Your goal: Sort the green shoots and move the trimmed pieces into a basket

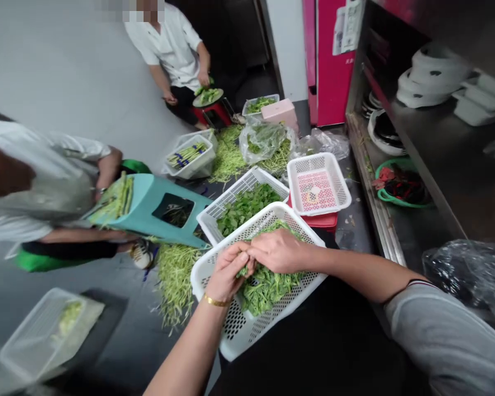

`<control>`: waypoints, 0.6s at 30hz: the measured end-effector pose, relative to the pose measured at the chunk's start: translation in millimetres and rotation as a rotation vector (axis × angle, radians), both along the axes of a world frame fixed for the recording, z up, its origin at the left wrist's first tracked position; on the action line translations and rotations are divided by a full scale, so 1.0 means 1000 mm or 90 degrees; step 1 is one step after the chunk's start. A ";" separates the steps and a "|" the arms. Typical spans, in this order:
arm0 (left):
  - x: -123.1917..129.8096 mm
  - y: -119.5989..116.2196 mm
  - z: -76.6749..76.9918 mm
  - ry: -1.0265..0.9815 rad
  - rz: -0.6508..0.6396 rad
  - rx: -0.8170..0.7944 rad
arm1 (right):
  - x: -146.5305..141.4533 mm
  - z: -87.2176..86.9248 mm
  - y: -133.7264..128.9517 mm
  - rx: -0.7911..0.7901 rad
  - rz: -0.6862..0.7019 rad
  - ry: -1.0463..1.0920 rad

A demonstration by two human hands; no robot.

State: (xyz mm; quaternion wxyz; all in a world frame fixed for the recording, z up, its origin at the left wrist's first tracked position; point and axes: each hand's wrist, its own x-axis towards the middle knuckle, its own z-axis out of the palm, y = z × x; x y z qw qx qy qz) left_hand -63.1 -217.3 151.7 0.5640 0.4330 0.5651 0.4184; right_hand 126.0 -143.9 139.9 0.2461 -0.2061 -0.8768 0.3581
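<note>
Over a white perforated basket point(258, 327), my left hand point(230, 268) and my right hand point(278, 251) meet with their fingertips together. My left hand has its fingers closed on a bit of green leaf, which shows just below the fingertips. The fingers of my right hand are pinched against it; what they hold is hidden. Green leafy vegetables point(268, 289) lie in the basket under both hands. Just behind stands another white basket point(212, 220) with darker loose leaves point(251, 206).
Two people sit at the left, one at a teal stool point(148, 192) with stems, one at a round stool point(208, 98). Cut stems point(175, 280) litter the floor. A white basket point(318, 184) sits on a red stool; metal shelving point(421, 148) borders the right.
</note>
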 end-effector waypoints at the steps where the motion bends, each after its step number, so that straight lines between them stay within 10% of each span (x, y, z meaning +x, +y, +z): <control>1: 0.004 -0.003 0.003 0.039 0.029 0.045 | -0.005 -0.005 -0.002 -0.068 -0.014 0.057; 8: 0.000 -0.004 0.014 0.434 -0.012 0.322 | -0.033 -0.022 -0.022 -0.777 0.014 0.334; 15: -0.016 0.015 0.002 0.229 -0.123 0.206 | -0.009 0.004 0.026 -0.266 -0.021 0.072; 18: -0.023 0.012 -0.001 0.144 -0.166 0.204 | -0.014 0.007 0.027 -0.216 -0.037 0.052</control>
